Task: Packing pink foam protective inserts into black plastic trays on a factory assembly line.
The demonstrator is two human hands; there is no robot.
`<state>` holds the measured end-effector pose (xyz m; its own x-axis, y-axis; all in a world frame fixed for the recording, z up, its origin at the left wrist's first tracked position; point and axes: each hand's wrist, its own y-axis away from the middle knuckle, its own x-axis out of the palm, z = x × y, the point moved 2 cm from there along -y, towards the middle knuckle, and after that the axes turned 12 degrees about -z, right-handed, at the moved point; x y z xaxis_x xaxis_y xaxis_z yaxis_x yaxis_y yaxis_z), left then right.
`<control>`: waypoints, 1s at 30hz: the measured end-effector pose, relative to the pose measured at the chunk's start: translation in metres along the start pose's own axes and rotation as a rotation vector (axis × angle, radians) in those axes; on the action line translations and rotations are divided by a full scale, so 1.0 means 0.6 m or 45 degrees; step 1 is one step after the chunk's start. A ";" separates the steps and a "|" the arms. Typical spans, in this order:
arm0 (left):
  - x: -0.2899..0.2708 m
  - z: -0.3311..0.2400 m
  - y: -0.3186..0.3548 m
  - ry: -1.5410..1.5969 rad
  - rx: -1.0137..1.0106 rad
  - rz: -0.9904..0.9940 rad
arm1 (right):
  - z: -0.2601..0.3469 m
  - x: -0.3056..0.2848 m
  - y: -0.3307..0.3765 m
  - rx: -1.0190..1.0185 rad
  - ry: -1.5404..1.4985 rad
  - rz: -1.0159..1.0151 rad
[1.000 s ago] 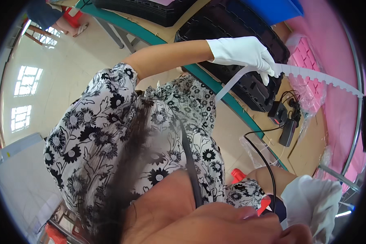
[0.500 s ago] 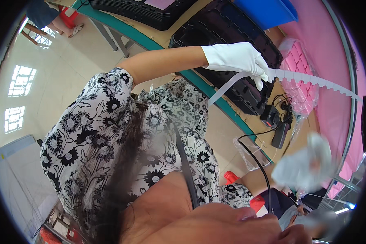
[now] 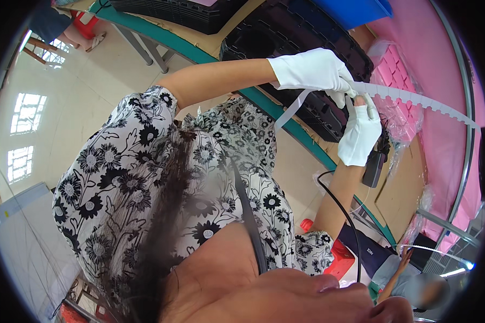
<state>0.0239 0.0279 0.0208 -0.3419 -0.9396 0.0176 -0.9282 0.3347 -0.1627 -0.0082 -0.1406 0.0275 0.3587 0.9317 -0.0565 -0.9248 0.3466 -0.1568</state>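
A long white strip (image 3: 404, 95) with a notched edge runs from the right rim to my hands, and its plain tail hangs beyond them over the table edge. My left hand (image 3: 313, 70), in a white glove, is closed on the strip with fingers and thumb pinched together. Close against it, my right hand (image 3: 361, 134) pinches the same strip; its white glove leaves a fingertip bare. Stacked black plastic trays (image 3: 291, 40) lie on the table behind and below my hands.
A blue bin (image 3: 355, 12) and pink molded pieces (image 3: 396, 81) in clear plastic stand beyond the trays. Near my right wrist are a black power adapter (image 3: 374, 169) and cables. Pink cloth hangs behind a metal rail (image 3: 469, 145). A co-worker's hand (image 3: 404, 261) shows at lower right.
My right hand, blurred and lower right before, has come up to the strip beside my left hand and pinches it. My left hand keeps its hold, nearly in place.
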 end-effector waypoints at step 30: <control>-0.001 0.025 -0.014 -0.775 0.449 -0.377 | 0.004 0.024 0.021 -0.007 -0.337 -0.090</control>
<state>0.0339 0.0246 0.0075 0.1503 -0.8947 -0.4206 -0.8318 0.1155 -0.5430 -0.0151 -0.1227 0.0271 0.3761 0.9014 0.2145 -0.8977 0.4119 -0.1567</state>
